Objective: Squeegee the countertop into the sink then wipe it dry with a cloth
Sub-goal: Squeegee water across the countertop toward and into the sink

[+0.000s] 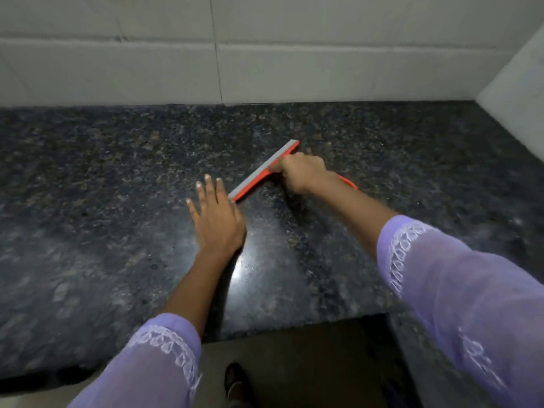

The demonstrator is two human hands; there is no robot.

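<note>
Dark speckled granite countertop (117,178) runs back to a pale tiled wall (294,54), with no writing readable anywhere. Right hand (303,173) grasps the handle of an orange squeegee (259,175), whose grey blade lies slantwise on the stone near the middle. Left hand (216,214) rests flat, fingers straight, just beside the blade's near end. Both arms wear lilac sleeves (471,304) with white trim.

A single head-worn wide-angle view looks forward and steeply down at the countertop (117,178). It sits close above both forearms; the tiled wall (294,54) rises beyond the fingertips (208,178), and the floor (279,363) shows beneath the wrists.
</note>
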